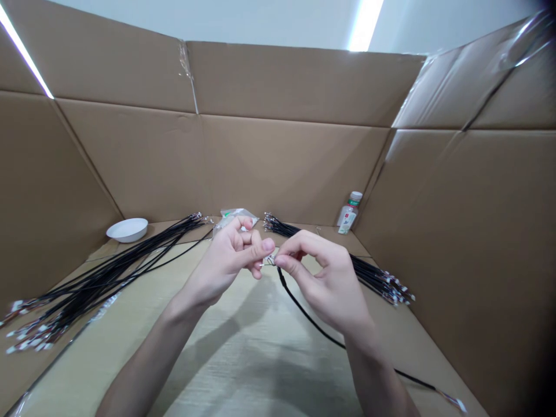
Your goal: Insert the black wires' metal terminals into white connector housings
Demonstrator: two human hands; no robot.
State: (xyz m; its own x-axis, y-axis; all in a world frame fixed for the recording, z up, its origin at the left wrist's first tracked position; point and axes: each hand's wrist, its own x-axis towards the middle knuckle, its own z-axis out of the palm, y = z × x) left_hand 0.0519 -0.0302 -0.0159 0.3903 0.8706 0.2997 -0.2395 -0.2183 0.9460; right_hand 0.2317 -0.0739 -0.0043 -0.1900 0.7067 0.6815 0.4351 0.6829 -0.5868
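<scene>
A black cable [304, 310] with thin loose wires and a small white connector [270, 259] at its near end hangs between my hands above the table. My right hand [324, 275] is closed, thumb and forefinger pinching the wire end of that cable. My left hand [237, 249] is closed too, thumb against curled fingers, right beside the connector. A tiny pale tip shows below its fingertips; what exactly they grip is too small to make out. The cable runs down behind my right wrist to another end with coloured wires and a white plug [456, 402] at the lower right.
A bundle of black cables [117, 281] with white plugs lies on the left, and another bundle [377, 278] on the right. At the back are a white bowl [128, 230], a clear plastic bag [226, 217] and a bottle [350, 213]. Cardboard walls [291, 168] enclose the table.
</scene>
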